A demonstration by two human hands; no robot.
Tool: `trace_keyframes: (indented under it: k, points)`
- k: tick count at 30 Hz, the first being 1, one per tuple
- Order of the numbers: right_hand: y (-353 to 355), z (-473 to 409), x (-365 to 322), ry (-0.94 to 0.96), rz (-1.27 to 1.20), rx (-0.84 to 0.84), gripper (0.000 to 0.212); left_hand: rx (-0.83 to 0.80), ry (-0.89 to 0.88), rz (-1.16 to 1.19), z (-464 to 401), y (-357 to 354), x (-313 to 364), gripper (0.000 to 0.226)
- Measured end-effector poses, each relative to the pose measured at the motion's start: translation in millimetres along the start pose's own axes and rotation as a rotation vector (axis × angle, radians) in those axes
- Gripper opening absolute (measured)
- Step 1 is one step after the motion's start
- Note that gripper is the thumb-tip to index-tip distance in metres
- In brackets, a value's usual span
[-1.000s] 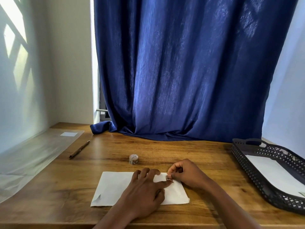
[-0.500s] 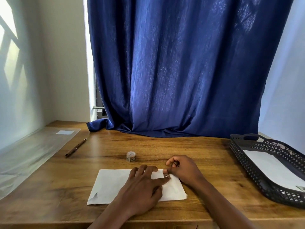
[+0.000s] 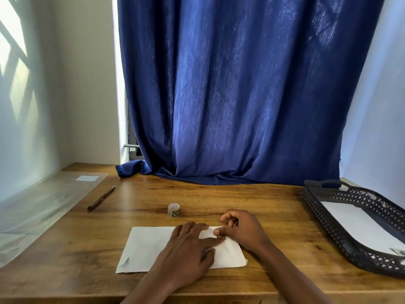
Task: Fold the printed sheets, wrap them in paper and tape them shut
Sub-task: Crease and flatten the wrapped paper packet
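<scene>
A white folded paper packet (image 3: 149, 249) lies flat near the front edge of the wooden table (image 3: 252, 202). My left hand (image 3: 188, 251) rests palm down on its middle, fingers spread and pointing right. My right hand (image 3: 241, 231) sits at the packet's upper right part, thumb and forefinger pinched on a small piece of tape (image 3: 221, 237) pressed against the paper beside my left fingertips. A small roll of tape (image 3: 173, 209) stands on the table just behind the packet. The printed sheets are hidden.
A brown pen (image 3: 101, 198) lies at the left beside a clear plastic sheet (image 3: 43, 205). A dark perforated tray (image 3: 341, 233) with white paper in it stands at the right. A blue curtain (image 3: 241, 95) hangs behind the table.
The view has shifted slightly. My right thumb and forefinger have slid a little down the paper with the tape piece; my left hand stays pressed on the packet.
</scene>
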State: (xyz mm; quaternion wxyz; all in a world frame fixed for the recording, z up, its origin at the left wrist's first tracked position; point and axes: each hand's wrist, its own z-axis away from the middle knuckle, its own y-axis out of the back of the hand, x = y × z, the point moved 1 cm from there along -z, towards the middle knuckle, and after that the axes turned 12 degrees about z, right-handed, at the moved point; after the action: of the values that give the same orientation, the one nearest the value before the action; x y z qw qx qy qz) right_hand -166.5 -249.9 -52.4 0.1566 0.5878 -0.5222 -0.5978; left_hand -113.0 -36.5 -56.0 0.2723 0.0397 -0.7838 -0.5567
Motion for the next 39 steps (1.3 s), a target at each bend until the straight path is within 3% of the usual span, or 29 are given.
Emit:
trace_keyframes:
  k: [6,10,20,24,30,33,39]
  points:
    - [-4.4,-4.2,-0.3,-0.028,0.046,0.070,0.031,0.019,-0.001,0.044,1.1,0.6,0.5,0.046]
    - [3.0,-2.1,2.2,-0.035,-0.086,0.039,0.033,0.023,0.003,0.053,1.5,2.5,1.7,0.046]
    - [14.3,20.8,2.2,0.074,-0.039,-0.079,0.063,0.135,0.017,0.061,3.3,-1.1,-1.1,0.045]
    - [17.3,23.5,6.2,0.053,-0.106,-0.124,0.073,0.164,0.073,0.039,3.0,-0.5,-0.7,0.064]
    - [35.8,11.2,-6.4,-0.018,-0.244,-0.149,0.030,0.159,0.088,0.027,2.4,0.7,-0.1,0.080]
    - [40.2,1.6,-16.5,0.057,-0.109,-0.201,0.025,0.184,0.054,0.018,3.9,1.9,1.7,0.079]
    - [32.8,-23.9,-47.7,0.187,0.157,-0.459,0.026,0.219,0.012,0.032,5.6,4.1,4.2,0.086]
